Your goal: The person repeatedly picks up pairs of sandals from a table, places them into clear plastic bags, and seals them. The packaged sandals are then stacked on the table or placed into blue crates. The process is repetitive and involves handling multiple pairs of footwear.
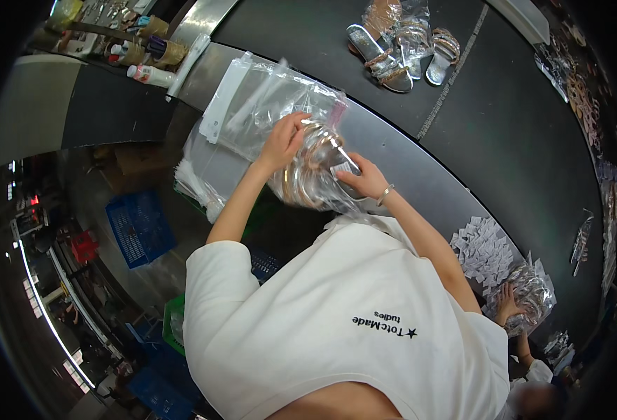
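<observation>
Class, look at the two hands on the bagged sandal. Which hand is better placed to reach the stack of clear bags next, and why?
Probably the left hand. It grips the top of the bagged sandal, right beside the stack of clear bags. The right hand holds the sandal's far side, away from the stack.

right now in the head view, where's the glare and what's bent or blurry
Head view: glare sits on the clear plastic bag of silver sandals held between the left hand and right hand; the dark grey table edge bows with fisheye distortion; the corners go black; the blue plastic crate and the floor near it look soft.
</observation>
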